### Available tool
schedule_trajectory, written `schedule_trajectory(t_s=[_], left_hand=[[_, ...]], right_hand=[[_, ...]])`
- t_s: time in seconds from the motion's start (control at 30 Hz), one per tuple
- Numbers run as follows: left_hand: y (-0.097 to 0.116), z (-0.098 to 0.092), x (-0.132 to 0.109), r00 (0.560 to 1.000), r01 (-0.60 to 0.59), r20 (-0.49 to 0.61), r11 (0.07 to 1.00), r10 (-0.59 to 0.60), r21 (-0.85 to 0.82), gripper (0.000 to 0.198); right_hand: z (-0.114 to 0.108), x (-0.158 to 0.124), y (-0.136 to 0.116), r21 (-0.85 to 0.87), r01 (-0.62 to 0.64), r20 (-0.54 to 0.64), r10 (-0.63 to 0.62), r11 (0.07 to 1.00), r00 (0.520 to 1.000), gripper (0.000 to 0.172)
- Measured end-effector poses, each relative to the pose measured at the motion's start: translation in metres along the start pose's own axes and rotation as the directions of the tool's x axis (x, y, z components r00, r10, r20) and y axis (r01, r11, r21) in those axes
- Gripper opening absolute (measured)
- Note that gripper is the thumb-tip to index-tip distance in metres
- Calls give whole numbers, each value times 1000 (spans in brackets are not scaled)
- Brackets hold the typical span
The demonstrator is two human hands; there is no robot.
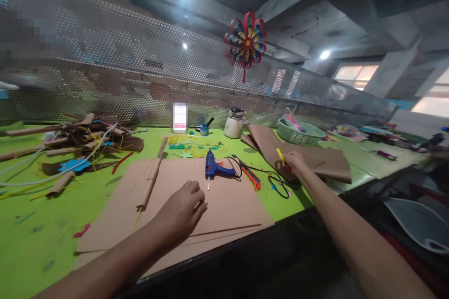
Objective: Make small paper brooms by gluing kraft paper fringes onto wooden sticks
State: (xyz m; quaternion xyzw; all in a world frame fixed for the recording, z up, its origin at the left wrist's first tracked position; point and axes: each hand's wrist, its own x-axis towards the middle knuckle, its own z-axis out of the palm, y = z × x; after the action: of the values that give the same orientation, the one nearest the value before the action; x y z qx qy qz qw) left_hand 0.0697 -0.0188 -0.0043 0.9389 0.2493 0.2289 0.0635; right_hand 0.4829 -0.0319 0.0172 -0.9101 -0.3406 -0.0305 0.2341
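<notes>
My left hand (182,210) rests on a brown cardboard sheet (224,215) with its fingers curled under; nothing shows in them. A blue glue gun (214,168) lies just beyond it, its black cord (277,186) looping off to the right. My right hand (293,164) is closed round a thin yellow stick-like tool (280,155), over folded brown paper (315,159). An orange-handled cutter (251,175) lies between the glue gun and my right hand. A rolled paper stick (151,178) lies along the cardboard's left side.
The table top (42,233) is bright green. A heap of paper rolls and scraps (87,138) sits at the back left. A white pot (234,124) and a green basket (298,133) stand by the perforated metal screen (140,74), where a paper pinwheel (246,43) hangs.
</notes>
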Motion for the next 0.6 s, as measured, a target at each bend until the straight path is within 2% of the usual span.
schedule_trajectory(t_s=[0.1,0.2,0.27,0.37,0.5,0.6], left_hand=[[0,3,-2,998,-51,-37,998,50,-31,20],[-1,6,-3,999,-47,-28,998,46,-46,19],[-2,8,-2,999,-36,-5,998,35,-44,21],[-3,11,-1,1000,-25,13,998,26,-52,24],[-2,13,-2,1000,-14,8,999,14,-51,26],[0,14,-1,1000,0,-2,1000,0,-29,27]], right_hand=[[-16,-12,-5,57,35,17,-36,998,999,31],[-17,-22,-25,108,187,37,-192,976,981,33],[-8,-26,-45,138,299,83,-312,944,946,33],[16,-25,-70,157,406,164,-429,900,888,31],[42,-16,-84,115,451,231,-466,885,854,31],[44,-12,-82,72,456,251,-459,887,853,31]])
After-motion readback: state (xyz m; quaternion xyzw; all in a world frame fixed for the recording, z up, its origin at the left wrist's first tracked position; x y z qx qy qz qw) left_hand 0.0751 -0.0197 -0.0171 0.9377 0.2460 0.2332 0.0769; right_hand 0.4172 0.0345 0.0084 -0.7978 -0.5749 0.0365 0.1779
